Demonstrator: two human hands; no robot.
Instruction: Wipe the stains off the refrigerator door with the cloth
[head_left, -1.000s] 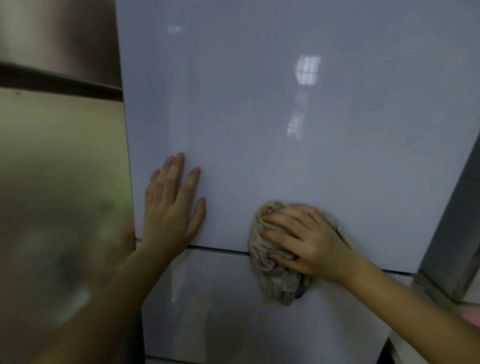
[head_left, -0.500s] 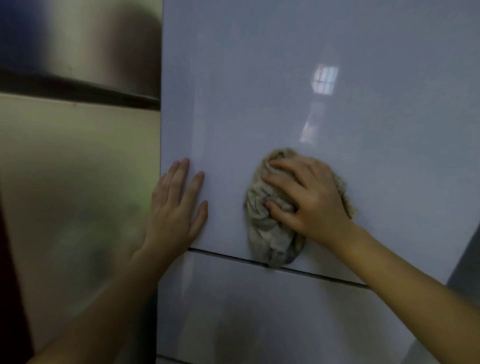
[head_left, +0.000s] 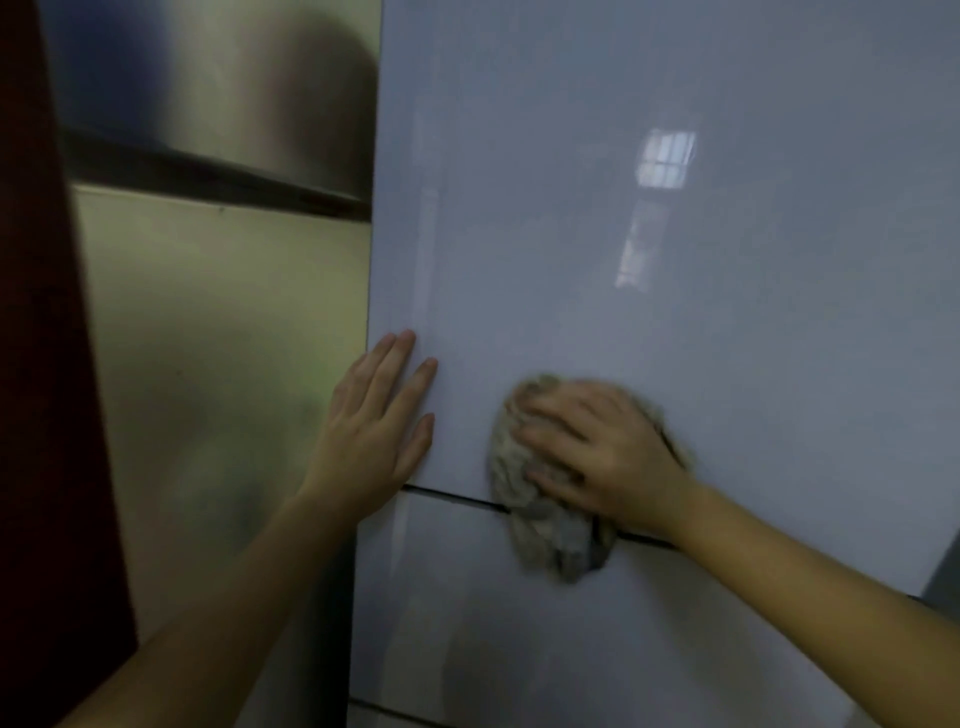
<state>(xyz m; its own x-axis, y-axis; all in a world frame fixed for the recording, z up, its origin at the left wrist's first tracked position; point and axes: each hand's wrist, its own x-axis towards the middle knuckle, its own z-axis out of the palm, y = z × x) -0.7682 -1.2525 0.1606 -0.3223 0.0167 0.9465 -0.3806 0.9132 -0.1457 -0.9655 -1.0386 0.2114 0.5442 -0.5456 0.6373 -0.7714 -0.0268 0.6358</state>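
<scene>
The glossy pale grey refrigerator door (head_left: 649, 270) fills most of the view. A dark seam (head_left: 447, 496) runs across it low down, with a lower panel (head_left: 519, 649) beneath. My right hand (head_left: 597, 457) presses a crumpled beige-grey cloth (head_left: 545, 540) flat against the door, and the cloth hangs over the seam. My left hand (head_left: 376, 431) lies flat on the door's left edge, fingers apart, holding nothing. No stain is clearly visible on the door.
A second appliance with a brushed steel front (head_left: 223, 364) stands to the left, with a dark gap (head_left: 208, 174) between its upper and lower doors. A dark red surface (head_left: 36, 364) borders the far left. A window reflection (head_left: 665, 158) shines on the door.
My right hand slid the cloth up from the seam, then back down across it. My left hand stayed planted on the door edge. The view shifted left.
</scene>
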